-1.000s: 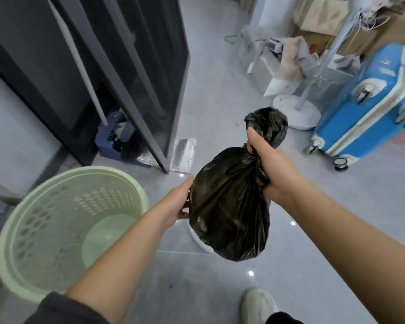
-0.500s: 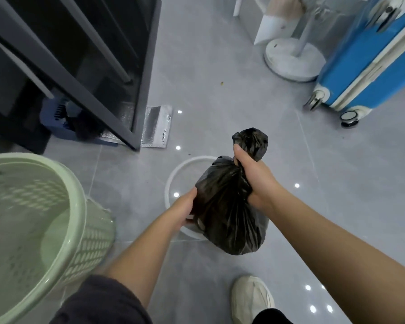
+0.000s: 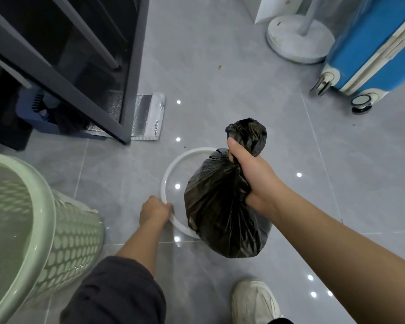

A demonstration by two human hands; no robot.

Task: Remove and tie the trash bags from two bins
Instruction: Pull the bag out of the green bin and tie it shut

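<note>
Grey glossy floor (image 3: 220,90) tiles, dotted with reflected lamp spots, fill the view. The bag (image 3: 220,206), black and full, hangs in the air from the right hand (image 3: 250,174), whose fingers are wrapped tight round the gathered neck. A tuft of plastic sticks up past the thumb, and the bulk drops below the fist, so the long axis runs roughly up and down. Whether the neck is knotted I cannot tell.

Under the bag lies a white ring (image 3: 168,169), partly hidden by it; whether it is a bin's rim or a loose hoop is unclear. The left hand (image 3: 153,211) grips its near-left edge, low and to the left of the bag, not touching it. Any tying would probably need that hand to let go and come up to the tuft, which lies up and to its right.

At the left stands a green bin (image 3: 45,218) with no liner in it. A dark door frame (image 3: 131,66), foil pouch (image 3: 147,118), fan base (image 3: 299,38) and blue suitcase (image 3: 372,43) ring the far floor.
</note>
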